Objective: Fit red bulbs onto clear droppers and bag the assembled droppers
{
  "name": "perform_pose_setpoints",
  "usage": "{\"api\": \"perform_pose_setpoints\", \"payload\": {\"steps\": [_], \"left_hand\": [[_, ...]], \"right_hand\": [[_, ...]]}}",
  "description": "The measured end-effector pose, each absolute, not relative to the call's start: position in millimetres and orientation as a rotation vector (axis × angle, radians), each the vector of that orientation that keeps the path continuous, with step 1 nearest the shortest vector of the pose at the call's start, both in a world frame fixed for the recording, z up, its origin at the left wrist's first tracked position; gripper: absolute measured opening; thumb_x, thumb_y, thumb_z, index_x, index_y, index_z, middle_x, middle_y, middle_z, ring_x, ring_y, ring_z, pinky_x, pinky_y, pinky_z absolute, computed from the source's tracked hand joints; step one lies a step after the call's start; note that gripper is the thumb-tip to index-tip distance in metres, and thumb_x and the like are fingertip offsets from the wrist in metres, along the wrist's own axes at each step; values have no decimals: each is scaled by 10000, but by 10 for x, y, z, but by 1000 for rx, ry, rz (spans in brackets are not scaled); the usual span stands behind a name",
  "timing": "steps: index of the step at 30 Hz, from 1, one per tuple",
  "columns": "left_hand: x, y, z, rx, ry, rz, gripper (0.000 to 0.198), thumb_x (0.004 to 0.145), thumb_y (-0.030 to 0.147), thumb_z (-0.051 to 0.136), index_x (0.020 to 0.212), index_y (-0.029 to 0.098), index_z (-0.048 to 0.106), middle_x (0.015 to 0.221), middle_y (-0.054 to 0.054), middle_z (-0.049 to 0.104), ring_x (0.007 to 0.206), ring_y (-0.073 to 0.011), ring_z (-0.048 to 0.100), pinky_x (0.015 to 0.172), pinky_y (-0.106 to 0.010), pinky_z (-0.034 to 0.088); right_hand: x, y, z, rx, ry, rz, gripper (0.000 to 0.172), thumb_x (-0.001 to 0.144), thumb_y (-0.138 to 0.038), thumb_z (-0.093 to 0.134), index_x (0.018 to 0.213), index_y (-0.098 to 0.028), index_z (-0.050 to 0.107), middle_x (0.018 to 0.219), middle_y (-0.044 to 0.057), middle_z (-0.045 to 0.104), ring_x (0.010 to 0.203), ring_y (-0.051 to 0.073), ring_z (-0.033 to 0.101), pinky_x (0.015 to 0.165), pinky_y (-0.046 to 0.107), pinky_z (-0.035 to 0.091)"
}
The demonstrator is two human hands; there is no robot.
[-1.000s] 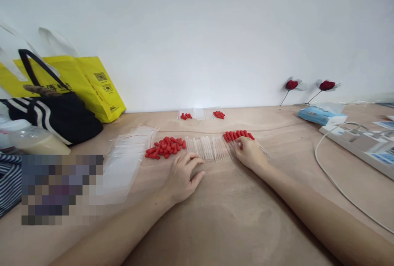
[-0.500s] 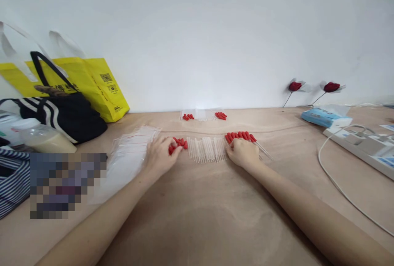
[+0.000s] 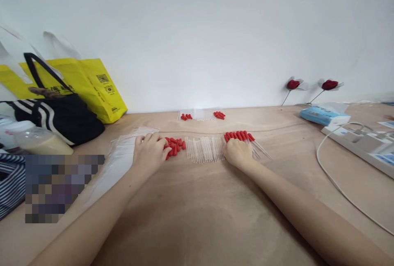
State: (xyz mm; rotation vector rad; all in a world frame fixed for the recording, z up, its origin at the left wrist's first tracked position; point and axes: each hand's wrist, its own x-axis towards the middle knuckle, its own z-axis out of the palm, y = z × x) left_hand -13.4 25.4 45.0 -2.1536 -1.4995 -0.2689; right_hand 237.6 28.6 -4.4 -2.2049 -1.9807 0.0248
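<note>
My left hand [image 3: 150, 152] rests with curled fingers on the left side of a pile of small red rubber caps [image 3: 175, 144]; what it grips, if anything, is hidden. A row of clear thin tubes [image 3: 205, 149] lies between my hands. My right hand [image 3: 237, 151] is closed over the near ends of a row of finished droppers with red caps [image 3: 239, 135] and clear tips pointing right. A stack of clear plastic bags [image 3: 123, 151] lies just left of my left hand.
A second small group of red caps and tubes [image 3: 201, 115] lies by the wall. A yellow bag [image 3: 92, 83], a black striped bag [image 3: 58, 118] and a bottle [image 3: 37, 141] stand at the left. At the right are a blue pack [image 3: 323, 115], a power strip [image 3: 363, 141] and a white cable [image 3: 335, 184].
My left hand has moved left from the tubes onto the pile of red caps and now covers its left part. My right hand has shifted slightly left at the droppers.
</note>
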Motion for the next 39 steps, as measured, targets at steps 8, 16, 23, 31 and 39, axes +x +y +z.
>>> {"api": "perform_pose_setpoints", "payload": {"steps": [8, 16, 23, 31, 39], "left_hand": [[298, -128, 248, -2699, -1272, -740, 96, 803, 259, 476, 796, 196, 548, 788, -19, 632, 780, -189, 553, 747, -357, 355], [309, -142, -44, -2984, -1228, -780, 46, 795, 206, 498, 811, 202, 541, 782, 4, 622, 772, -165, 558, 759, -340, 367], [268, -146, 17, -3003, -1169, -719, 87, 798, 142, 448, 794, 190, 520, 802, -19, 599, 727, -152, 557, 642, -274, 431], [59, 156, 190, -2679, -1313, -917, 95, 811, 153, 431, 844, 173, 517, 860, -46, 598, 811, -181, 557, 729, -329, 447], [-64, 448, 91, -2463, -1394, -954, 82, 792, 175, 461, 828, 165, 533, 814, -51, 617, 801, -208, 550, 746, -366, 435]], "right_hand": [[2437, 78, -104, -1883, -2021, -6, 192, 863, -197, 317, 889, -108, 484, 781, 123, 603, 698, 208, 572, 601, 294, 397], [2603, -276, -386, -1230, -2054, 97, 221, 847, -134, 308, 1015, -162, 449, 902, 103, 567, 814, 195, 535, 702, 329, 437], [2594, -350, -363, -1123, -2099, 110, 331, 819, -80, 322, 1101, -148, 480, 848, 96, 532, 761, 183, 528, 674, 319, 470], [2584, -262, -386, -1056, -2068, 93, 329, 807, -63, 345, 1090, -178, 469, 900, 94, 528, 834, 188, 532, 716, 325, 476], [2533, -245, -374, -1117, -2086, 101, 235, 836, -109, 334, 1012, -162, 482, 885, 105, 536, 826, 206, 529, 703, 352, 461]]}}
